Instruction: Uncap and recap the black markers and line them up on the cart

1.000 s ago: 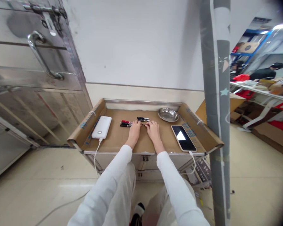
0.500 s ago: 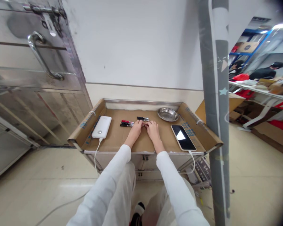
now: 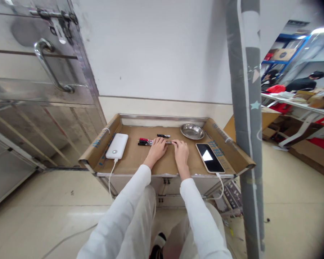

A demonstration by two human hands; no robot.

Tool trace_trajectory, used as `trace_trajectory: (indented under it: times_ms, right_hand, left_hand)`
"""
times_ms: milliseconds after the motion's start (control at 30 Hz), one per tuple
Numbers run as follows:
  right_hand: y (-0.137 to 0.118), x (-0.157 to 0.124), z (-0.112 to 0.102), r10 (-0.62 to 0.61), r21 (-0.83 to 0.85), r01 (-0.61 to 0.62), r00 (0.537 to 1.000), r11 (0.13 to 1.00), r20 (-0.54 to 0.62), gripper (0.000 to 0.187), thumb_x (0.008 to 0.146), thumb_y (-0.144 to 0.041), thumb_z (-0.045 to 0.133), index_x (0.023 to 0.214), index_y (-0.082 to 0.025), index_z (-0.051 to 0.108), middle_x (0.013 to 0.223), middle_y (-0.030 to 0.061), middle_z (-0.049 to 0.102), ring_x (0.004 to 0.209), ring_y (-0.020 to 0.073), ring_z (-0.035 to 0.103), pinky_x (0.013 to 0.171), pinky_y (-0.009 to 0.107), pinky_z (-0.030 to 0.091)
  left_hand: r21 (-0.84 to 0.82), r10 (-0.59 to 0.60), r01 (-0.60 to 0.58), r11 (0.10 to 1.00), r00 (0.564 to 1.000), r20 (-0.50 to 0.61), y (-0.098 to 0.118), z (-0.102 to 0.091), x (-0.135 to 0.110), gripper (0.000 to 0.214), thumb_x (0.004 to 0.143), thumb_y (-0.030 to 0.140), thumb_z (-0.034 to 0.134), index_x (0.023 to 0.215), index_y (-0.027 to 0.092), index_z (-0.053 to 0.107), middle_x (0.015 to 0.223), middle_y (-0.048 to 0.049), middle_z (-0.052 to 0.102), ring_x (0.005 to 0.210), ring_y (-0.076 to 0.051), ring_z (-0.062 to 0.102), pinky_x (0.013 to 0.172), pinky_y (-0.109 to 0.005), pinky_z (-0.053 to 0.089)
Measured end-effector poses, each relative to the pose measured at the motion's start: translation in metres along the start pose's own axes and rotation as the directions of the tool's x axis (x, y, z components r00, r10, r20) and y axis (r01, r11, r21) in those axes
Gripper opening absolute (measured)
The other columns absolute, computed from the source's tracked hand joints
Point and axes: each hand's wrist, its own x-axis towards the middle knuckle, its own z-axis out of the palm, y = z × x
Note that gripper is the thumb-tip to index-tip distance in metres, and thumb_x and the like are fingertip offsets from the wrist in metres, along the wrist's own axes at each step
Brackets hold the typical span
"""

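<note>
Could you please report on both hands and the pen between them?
Right hand pinching slim dark pen; left hand at its other end, grip hidden. Shiny round metal dish apart, not obstructing.

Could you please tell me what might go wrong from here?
What looks like a pen between the left hand and right hand could slip and roll. The left hand sits close to the other pens and might nudge them. The cable from the phone hangs off the table, so a sleeve could snag it.

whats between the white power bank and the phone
In the head view, left to right: bare brown cover, red and black pens, the left hand, a slim pen at both hands' fingertips, the right hand, then bare cover again.
</note>
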Motion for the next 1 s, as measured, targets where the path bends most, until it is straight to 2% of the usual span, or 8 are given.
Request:
trace_trajectory:
  times_ms: [100, 167, 333, 533, 667, 767, 867, 1000]
  right_hand:
    - [0.001, -0.002, -0.001, 0.009, 0.005, -0.009, 0.999, 1.000, 0.034, 0.036, 0.095, -0.033, 0.033, 0.097, -0.020, 0.067, 0.090, 0.0079, 0.069, 0.078, 0.0195, 0.056, 0.076, 0.030, 0.035]
    - [0.000, -0.004, -0.002, -0.002, 0.010, 0.001, 0.999, 1.000, 0.051, 0.036, 0.095, -0.033, 0.034, 0.096, -0.021, 0.067, 0.091, 0.0069, 0.070, 0.079, 0.0196, 0.057, 0.076, 0.030, 0.035]
    - [-0.009, -0.006, -0.007, -0.069, -0.010, 0.070, 0.993, 0.998, 0.094, 0.030, 0.095, -0.032, 0.038, 0.096, -0.023, 0.067, 0.093, 0.0053, 0.070, 0.083, 0.0195, 0.058, 0.077, 0.030, 0.033]
    - [-0.019, -0.007, -0.009, -0.199, 0.054, 0.193, 0.968, 0.980, 0.150, 0.028, 0.094, -0.031, 0.039, 0.099, -0.022, 0.065, 0.098, 0.0062, 0.069, 0.090, 0.0190, 0.058, 0.084, 0.031, 0.034]
    - [-0.025, -0.009, -0.011, -0.341, 0.217, 0.293, 0.911, 0.931, 0.232, 0.037, 0.092, -0.024, 0.038, 0.128, -0.023, 0.048, 0.120, 0.0053, 0.062, 0.103, 0.0170, 0.056, 0.090, 0.031, 0.037]
    - [-0.027, -0.008, -0.008, -0.363, 0.232, 0.306, 0.893, 0.923, 0.267, 0.050, 0.090, -0.022, 0.039, 0.140, -0.025, 0.033, 0.130, 0.0055, 0.054, 0.115, 0.0175, 0.050, 0.094, 0.032, 0.038]
    - [-0.025, -0.004, 0.001, -0.304, 0.131, 0.278, 0.916, 0.952, 0.264, 0.043, 0.090, -0.021, 0.038, 0.132, -0.023, 0.045, 0.130, 0.0073, 0.053, 0.116, 0.0197, 0.047, 0.095, 0.035, 0.038]
    - [-0.027, 0.004, 0.010, -0.288, 0.045, 0.288, 0.911, 0.957, 0.295, 0.029, 0.090, -0.029, 0.043, 0.115, -0.024, 0.059, 0.120, 0.0074, 0.057, 0.108, 0.0211, 0.049, 0.092, 0.036, 0.037]
  left_hand:
    - [0.025, 0.015, -0.016, 1.000, 0.999, 0.051, 0.008, -0.006, -0.015, 0.020, 0.091, 0.033, 0.044, 0.097, 0.018, 0.055, 0.103, -0.0090, 0.059, 0.103, -0.023, 0.051, 0.092, -0.039, 0.038]
    - [0.042, 0.004, -0.006, 0.999, 0.999, 0.033, 0.011, -0.010, -0.025, 0.021, 0.092, 0.034, 0.041, 0.095, 0.017, 0.054, 0.099, -0.0083, 0.058, 0.098, -0.022, 0.052, 0.089, -0.038, 0.039]
    - [0.161, -0.232, 0.252, 0.954, 0.964, -0.132, 0.011, -0.017, -0.033, 0.021, 0.093, 0.029, 0.038, 0.099, 0.016, 0.054, 0.103, -0.0115, 0.057, 0.100, -0.026, 0.051, 0.085, -0.038, 0.040]
    - [0.140, -0.245, 0.269, 0.953, 0.955, -0.167, 0.012, -0.020, -0.032, 0.019, 0.093, 0.027, 0.039, 0.102, 0.019, 0.055, 0.106, -0.0106, 0.058, 0.103, -0.027, 0.050, 0.084, -0.039, 0.041]
    - [0.097, -0.294, 0.315, 0.944, 0.938, -0.186, 0.010, -0.023, -0.036, 0.019, 0.093, 0.024, 0.039, 0.102, 0.019, 0.054, 0.107, -0.0104, 0.058, 0.101, -0.025, 0.052, 0.084, -0.037, 0.042]
    - [0.073, -0.394, 0.421, 0.904, 0.888, -0.238, 0.007, -0.026, -0.042, 0.020, 0.092, 0.020, 0.038, 0.104, 0.016, 0.053, 0.104, -0.0122, 0.057, 0.095, -0.024, 0.054, 0.081, -0.036, 0.044]
    - [0.023, -0.483, 0.508, 0.861, 0.832, -0.273, 0.002, -0.024, -0.047, 0.020, 0.090, 0.012, 0.035, 0.099, 0.014, 0.053, 0.099, -0.0127, 0.055, 0.091, -0.023, 0.055, 0.081, -0.036, 0.045]
    - [-0.137, -0.496, 0.478, 0.868, 0.821, -0.281, 0.000, -0.019, -0.044, 0.023, 0.086, 0.004, 0.034, 0.099, 0.012, 0.052, 0.103, -0.0141, 0.052, 0.096, -0.022, 0.054, 0.087, -0.039, 0.044]
